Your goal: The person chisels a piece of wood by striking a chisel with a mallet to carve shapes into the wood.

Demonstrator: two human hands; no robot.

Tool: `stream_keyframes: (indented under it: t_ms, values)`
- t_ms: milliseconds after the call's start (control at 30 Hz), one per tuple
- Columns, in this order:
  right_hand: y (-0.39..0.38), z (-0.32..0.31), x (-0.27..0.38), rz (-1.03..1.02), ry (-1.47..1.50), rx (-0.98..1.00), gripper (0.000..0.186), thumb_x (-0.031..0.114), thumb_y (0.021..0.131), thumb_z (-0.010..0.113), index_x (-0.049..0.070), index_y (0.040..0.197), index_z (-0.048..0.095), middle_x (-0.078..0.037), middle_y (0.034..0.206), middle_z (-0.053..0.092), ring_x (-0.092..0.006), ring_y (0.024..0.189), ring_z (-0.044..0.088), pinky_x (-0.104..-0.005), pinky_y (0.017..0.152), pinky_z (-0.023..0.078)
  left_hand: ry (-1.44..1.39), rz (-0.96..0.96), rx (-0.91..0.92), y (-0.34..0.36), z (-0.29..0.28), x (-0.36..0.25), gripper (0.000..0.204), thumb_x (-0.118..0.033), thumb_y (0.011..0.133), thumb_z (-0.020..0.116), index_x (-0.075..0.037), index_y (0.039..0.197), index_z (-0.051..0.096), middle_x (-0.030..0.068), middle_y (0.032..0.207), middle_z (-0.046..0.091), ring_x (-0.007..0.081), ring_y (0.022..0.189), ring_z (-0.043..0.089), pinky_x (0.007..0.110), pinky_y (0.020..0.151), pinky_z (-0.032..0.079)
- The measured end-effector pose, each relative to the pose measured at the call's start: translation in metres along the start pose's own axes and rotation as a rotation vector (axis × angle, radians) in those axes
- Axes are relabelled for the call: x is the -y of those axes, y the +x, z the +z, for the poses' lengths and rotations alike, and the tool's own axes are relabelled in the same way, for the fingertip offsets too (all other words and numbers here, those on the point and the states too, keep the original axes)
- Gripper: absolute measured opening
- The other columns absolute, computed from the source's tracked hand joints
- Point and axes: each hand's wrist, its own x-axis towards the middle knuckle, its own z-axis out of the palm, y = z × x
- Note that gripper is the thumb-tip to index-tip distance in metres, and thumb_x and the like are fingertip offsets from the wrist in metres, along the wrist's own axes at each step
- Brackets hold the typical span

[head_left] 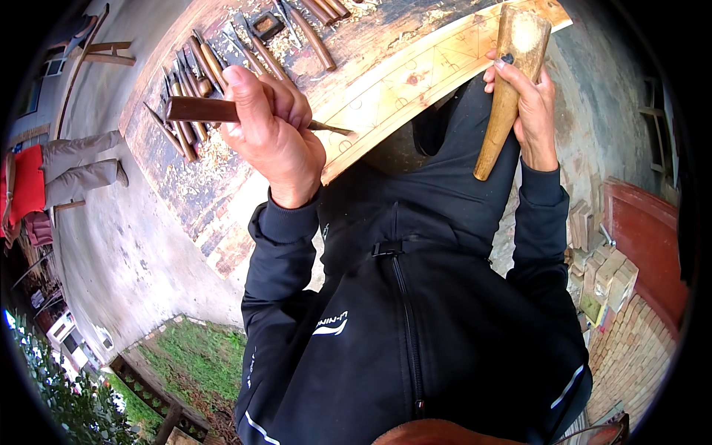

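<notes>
My left hand (274, 137) is closed round a chisel with a dark wooden handle (194, 110); its metal blade (328, 128) reaches down to the pale board (411, 93), which bears pencilled circles and lines and lies along the bench's near edge. My right hand (530, 119) grips a worn wooden mallet (498, 139) held over the board's right part, head up and handle pointing toward me. Behind my left hand, several wooden-handled carving tools (189, 85) lie in rows among shavings, with a small dark square object (267, 26) near them.
The weathered bench top (174, 185) spans the upper middle. At left, a person in red top and grey trousers (26, 185) is on the concrete yard (111, 245). A grass patch (189, 363) lies lower left. Stacked wood blocks (608, 274) and a red panel (641, 241) stand at right.
</notes>
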Motion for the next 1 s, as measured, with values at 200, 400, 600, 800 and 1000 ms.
stream_keyframes:
  t_ms: [200, 400, 600, 800, 1000]
  values:
    - [-0.001, 0.002, 0.001, 0.002, 0.038, -0.016, 0.033, 0.008, 0.095, 0.070, -0.008, 0.121, 0.058, -0.017, 0.112, 0.071, -0.0172, 0.083, 0.070, -0.0302, 0.073, 0.059, 0.004, 0.090, 0.016, -0.002, 0.008, 0.007, 0.049, -0.038, 0.106, 0.061, -0.013, 0.069, 0.042, -0.0030, 0.053, 0.033, 0.0051, 0.042, 0.028, 0.024, 0.040, 0.020]
    - [-0.001, 0.005, -0.001, -0.012, -0.008, -0.023, 0.032, 0.008, 0.093, 0.072, -0.007, 0.118, 0.060, -0.017, 0.112, 0.072, -0.0161, 0.081, 0.069, -0.0298, 0.069, 0.058, 0.028, 0.118, 0.048, -0.011, 0.014, 0.007, 0.048, -0.036, 0.107, 0.061, -0.012, 0.070, 0.041, -0.0034, 0.053, 0.033, 0.0046, 0.042, 0.026, 0.025, 0.041, 0.018]
    - [0.006, 0.063, 0.045, -0.660, -0.624, 0.092, 0.044, 0.016, 0.085, 0.082, 0.000, 0.124, 0.067, -0.006, 0.096, 0.076, -0.0137, 0.084, 0.072, -0.0268, 0.082, 0.056, 0.054, 0.130, 0.061, -0.017, 0.019, 0.007, 0.048, -0.035, 0.107, 0.060, -0.011, 0.070, 0.042, -0.0033, 0.053, 0.033, 0.0041, 0.043, 0.025, 0.024, 0.041, 0.017]
    - [0.016, 0.118, 0.138, -1.051, -0.581, 0.307, 0.049, 0.002, 0.069, 0.070, 0.002, 0.118, 0.063, -0.025, 0.082, 0.068, -0.0471, 0.077, 0.069, -0.0499, 0.067, 0.055, 0.028, 0.159, 0.056, -0.028, 0.018, 0.006, 0.050, -0.030, 0.107, 0.061, -0.017, 0.068, 0.033, -0.0069, 0.054, 0.028, 0.0038, 0.044, 0.021, 0.027, 0.043, 0.014]
    - [0.012, 0.144, 0.199, -1.400, -0.327, 0.104, 0.037, -0.006, 0.067, 0.067, -0.008, 0.103, 0.063, -0.029, 0.072, 0.066, -0.0436, 0.071, 0.071, -0.0479, 0.064, 0.058, 0.033, 0.205, 0.078, -0.033, 0.028, 0.010, 0.045, -0.032, 0.107, 0.062, -0.010, 0.072, 0.044, -0.0022, 0.055, 0.035, 0.0046, 0.043, 0.027, 0.025, 0.041, 0.017]
